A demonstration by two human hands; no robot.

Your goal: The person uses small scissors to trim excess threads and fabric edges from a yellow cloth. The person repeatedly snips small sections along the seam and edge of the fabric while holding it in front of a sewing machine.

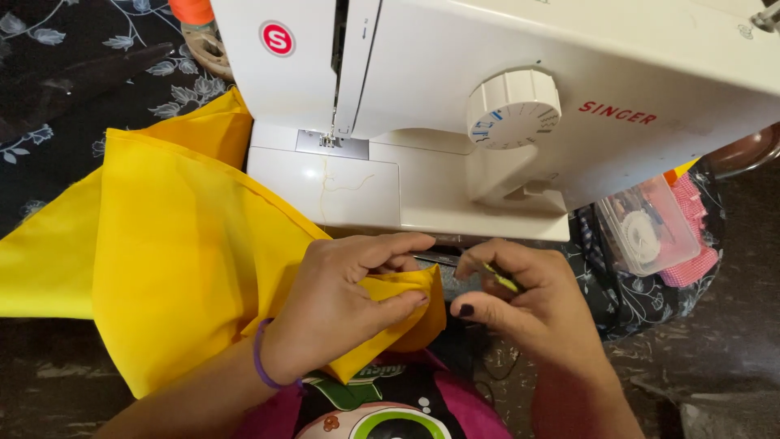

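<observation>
The yellow fabric (179,252) lies in front of the white sewing machine (487,97). It looks light, limp and slippery; grip at the folded edge. Left hand (341,305) pinches that fold; right hand (520,297) fingers pinch a small yellow-green item (502,279).

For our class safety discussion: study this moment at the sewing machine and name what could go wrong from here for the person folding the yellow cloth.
1. The right hand pinches a thin yellow-green object, too small to identify. If pointed, it might prick the left hand, which grips the yellow cloth close by.
2. Loose thread lies across the machine bed and may snag.
3. The cloth hangs off the edge and could slide, undoing the fold.
</observation>
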